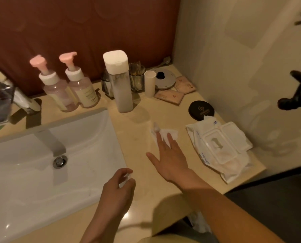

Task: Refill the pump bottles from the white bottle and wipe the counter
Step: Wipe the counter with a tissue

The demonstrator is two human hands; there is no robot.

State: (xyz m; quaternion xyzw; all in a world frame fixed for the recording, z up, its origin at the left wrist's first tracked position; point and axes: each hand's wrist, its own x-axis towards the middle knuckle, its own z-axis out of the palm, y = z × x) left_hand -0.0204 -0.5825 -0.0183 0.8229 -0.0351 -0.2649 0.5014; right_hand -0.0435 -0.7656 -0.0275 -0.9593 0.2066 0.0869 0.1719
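Two pump bottles [58,92] and white bottle [122,92] stand at counter's [146,192] back edge. Right hand [169,156], fingers spread, presses wipe [173,132] mid-counter; left hand [117,187] curled, grip unclear. Sweeping far back could topple bottles.

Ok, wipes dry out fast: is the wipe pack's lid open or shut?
Open. On the wipe pack the lid lies flipped back, leaving the dispensing slot uncovered.
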